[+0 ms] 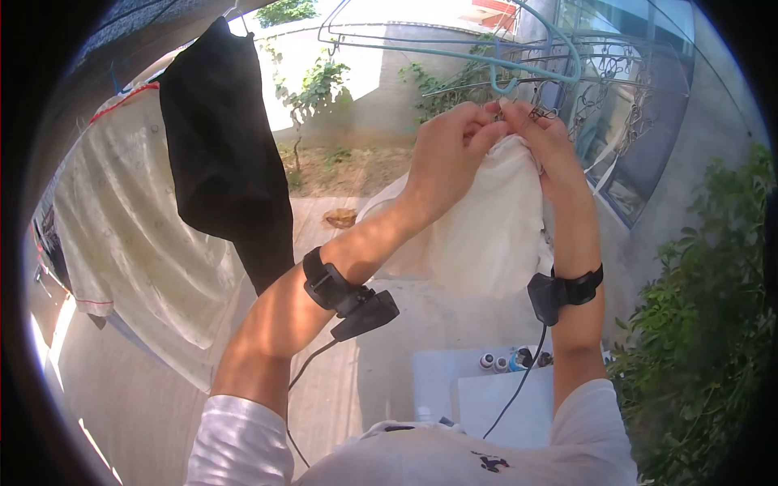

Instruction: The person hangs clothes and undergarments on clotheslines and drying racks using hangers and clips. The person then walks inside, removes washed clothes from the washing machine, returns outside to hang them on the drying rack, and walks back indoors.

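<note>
A piece of white laundry (486, 235) hangs below my raised hands, its top edge bunched at my fingers. My left hand (455, 150) is closed in a pinch at that edge. Against it, my right hand (553, 150) also pinches the top of the cloth, with thumb and fingertips close to the left ones. A small wire clip (545, 112) shows by the right fingers. How the clip sits on the cloth is hidden by my fingertips. Just above both hands hangs a light-blue hanger (519, 65).
Several metal clips (636, 121) dangle from a rack at the upper right. A black garment (223, 138) and a pale patterned sheet (138, 211) hang on the left. Leafy bushes (697, 324) stand at right. Small bottles (501, 363) stand on a white surface (494, 405) below.
</note>
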### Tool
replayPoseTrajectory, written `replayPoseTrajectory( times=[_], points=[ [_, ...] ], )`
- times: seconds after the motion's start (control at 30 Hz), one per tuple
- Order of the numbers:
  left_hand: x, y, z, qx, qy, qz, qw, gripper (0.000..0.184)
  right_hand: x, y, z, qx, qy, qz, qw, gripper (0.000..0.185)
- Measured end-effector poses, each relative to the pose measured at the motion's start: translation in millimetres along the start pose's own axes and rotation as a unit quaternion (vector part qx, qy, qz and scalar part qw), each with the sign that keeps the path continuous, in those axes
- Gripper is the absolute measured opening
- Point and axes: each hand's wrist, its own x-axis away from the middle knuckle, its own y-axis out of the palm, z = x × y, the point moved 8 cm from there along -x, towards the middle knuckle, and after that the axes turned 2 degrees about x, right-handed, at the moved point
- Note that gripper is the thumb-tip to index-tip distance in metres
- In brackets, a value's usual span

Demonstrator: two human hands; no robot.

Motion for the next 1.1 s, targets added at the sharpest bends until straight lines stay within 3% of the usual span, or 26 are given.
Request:
replayPoseTrajectory(
  times=[0.07,0.13,0.23,0.27,0.33,0.43,0.53,0.67,0.77,0.83,0.97,1.1],
  points=[
    [0,-1,1,0.010,0.011,0.002,1.000,0.023,-2,-3,2,-0.014,0.000,0.003,1.000,0.025],
    [2,-4,-3,-0.020,-0.088,-0.036,0.995,0.024,-1,-5,0,-0.027,-0.002,0.003,1.000,0.024],
    [8,-5,-17,0.020,-0.151,-0.020,0.988,0.031,4,-2,-1,-0.071,0.002,-0.034,0.997,0.022],
    [12,-5,-18,0.020,-0.150,-0.020,0.988,0.031,8,-3,-3,-0.059,-0.016,-0.015,0.998,0.019],
    [17,5,1,-0.012,-0.029,-0.094,0.995,0.028,11,-3,-3,-0.047,-0.033,0.005,0.998,0.017],
    [17,3,4,0.011,0.029,-0.080,0.996,0.030,13,-9,-2,-0.081,-0.063,0.034,0.994,0.015],
    [19,8,-2,0.056,-0.033,-0.091,0.994,0.029,14,-16,-4,-0.085,-0.084,0.025,0.993,0.017],
    [22,2,2,0.074,-0.044,-0.107,0.990,0.029,11,-16,0,-0.106,-0.097,0.019,0.989,0.016],
    [20,1,-3,0.072,-0.049,-0.090,0.992,0.029,12,-18,2,-0.113,-0.098,0.025,0.989,0.015],
    [20,1,-12,0.055,-0.106,-0.064,0.991,0.028,12,-20,3,-0.115,-0.104,0.031,0.987,0.015],
    [20,6,-13,0.036,-0.096,-0.046,0.994,0.026,13,-26,3,-0.106,-0.144,0.043,0.983,0.013],
    [22,5,4,-0.009,0.007,-0.016,1.000,0.021,15,-31,-2,-0.077,-0.176,0.056,0.980,0.009]
  ],
)
